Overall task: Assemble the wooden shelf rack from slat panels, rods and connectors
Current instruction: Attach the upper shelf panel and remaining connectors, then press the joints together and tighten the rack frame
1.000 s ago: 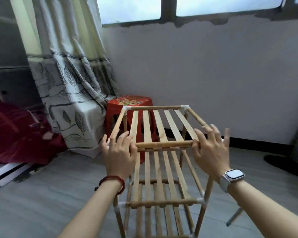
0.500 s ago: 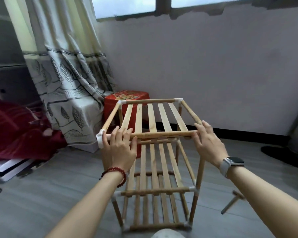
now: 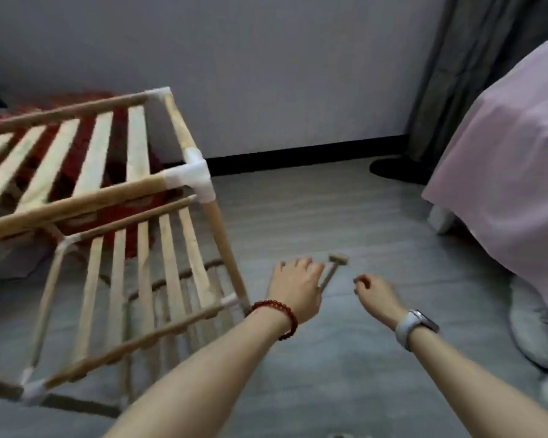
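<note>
So the rack (image 3: 114, 235) stands on the floor (image 3: 345, 374) off to my left, and it looks pretty much built: slats in, white connectors (image 3: 192, 175) on the corners. Both my hands are off it and down by the little wooden mallet (image 3: 331, 271) lying on the floor just right of the rack's near leg. Its long axis runs away from me, head at the far end and the handle pointing back toward my left hand (image 3: 296, 287). That hand is clearly the nearer one, fingers loosely spread and right up against the handle. Can't tell if it actually has hold of it, too blurry. My right hand (image 3: 375, 294) hangs a bit further right, fingers loosely curled, holding nothing. I'd guess the mallet is for tapping the joints tight.
</note>
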Demonstrator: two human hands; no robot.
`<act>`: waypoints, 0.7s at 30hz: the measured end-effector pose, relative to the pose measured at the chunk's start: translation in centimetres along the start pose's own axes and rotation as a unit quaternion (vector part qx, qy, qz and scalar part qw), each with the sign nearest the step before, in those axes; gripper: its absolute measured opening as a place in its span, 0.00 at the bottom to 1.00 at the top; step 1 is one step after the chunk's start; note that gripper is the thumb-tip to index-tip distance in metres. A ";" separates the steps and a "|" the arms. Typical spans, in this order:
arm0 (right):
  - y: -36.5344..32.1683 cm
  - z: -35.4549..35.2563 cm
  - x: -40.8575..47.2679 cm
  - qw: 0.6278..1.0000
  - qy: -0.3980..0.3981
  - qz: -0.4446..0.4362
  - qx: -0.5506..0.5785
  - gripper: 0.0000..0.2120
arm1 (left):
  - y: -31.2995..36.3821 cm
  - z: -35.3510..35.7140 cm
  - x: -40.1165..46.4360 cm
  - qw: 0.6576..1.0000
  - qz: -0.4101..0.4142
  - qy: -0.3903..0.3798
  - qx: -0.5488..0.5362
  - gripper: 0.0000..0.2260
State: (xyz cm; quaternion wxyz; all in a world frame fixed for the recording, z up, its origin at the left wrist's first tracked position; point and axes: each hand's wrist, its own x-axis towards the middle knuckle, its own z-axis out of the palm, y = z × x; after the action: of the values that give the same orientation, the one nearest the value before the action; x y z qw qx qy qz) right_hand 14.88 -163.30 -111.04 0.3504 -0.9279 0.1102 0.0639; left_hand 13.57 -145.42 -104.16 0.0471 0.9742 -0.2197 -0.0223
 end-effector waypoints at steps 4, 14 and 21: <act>5.8 6.0 5.4 0.996 -0.051 0.052 -0.049 0.11 | -1.0 7.1 6.3 0.993 -0.107 -0.056 0.002 0.23; 9.0 19.4 16.0 0.977 -0.097 0.016 -0.188 0.16 | -5.7 19.3 10.3 0.975 -0.197 -0.099 0.015 0.23; 8.6 17.0 13.8 0.976 -0.110 0.176 0.058 0.15 | -5.6 16.0 9.8 0.977 -0.195 -0.088 0.022 0.18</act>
State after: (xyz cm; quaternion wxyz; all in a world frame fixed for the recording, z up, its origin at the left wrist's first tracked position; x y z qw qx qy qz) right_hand 25.37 -160.44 -131.91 0.3967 -0.8593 0.2360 0.2202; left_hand 23.75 -145.90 -120.90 0.0010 0.9933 -0.0295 -0.1115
